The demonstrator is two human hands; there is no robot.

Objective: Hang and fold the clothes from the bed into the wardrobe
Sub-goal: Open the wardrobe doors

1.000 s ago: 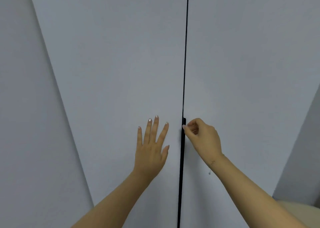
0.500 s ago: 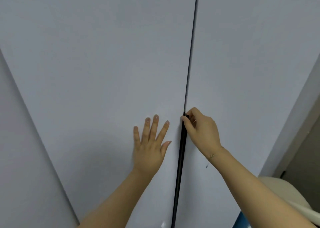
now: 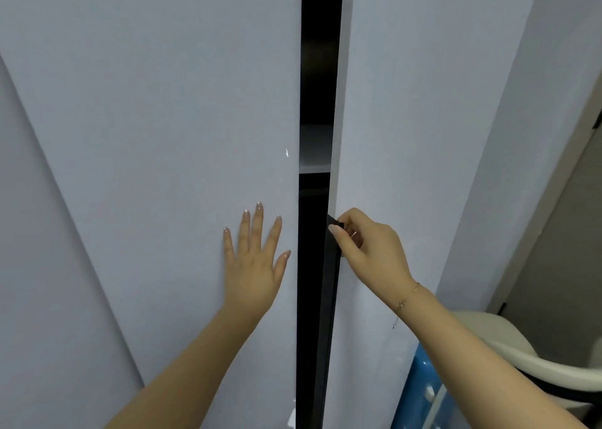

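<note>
Head view: the right wardrobe door [image 3: 407, 135] is pinched at its black edge handle [image 3: 333, 249] by the right hand [image 3: 368, 249], the left hand [image 3: 255, 265] is laid flat-fingered on the left door [image 3: 163, 119], and a steady outward pull is advised; no clothes are seen.

You are pinching a matt black handle strip [image 3: 333, 249] with your right hand [image 3: 368, 249], smooth matt pale-grey door panels [image 3: 407, 119] spreading on both sides of it.

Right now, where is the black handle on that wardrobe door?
In the head view, the black handle strip runs down the right door's inner edge, just right of centre, with the right hand pinching its top end.
</note>
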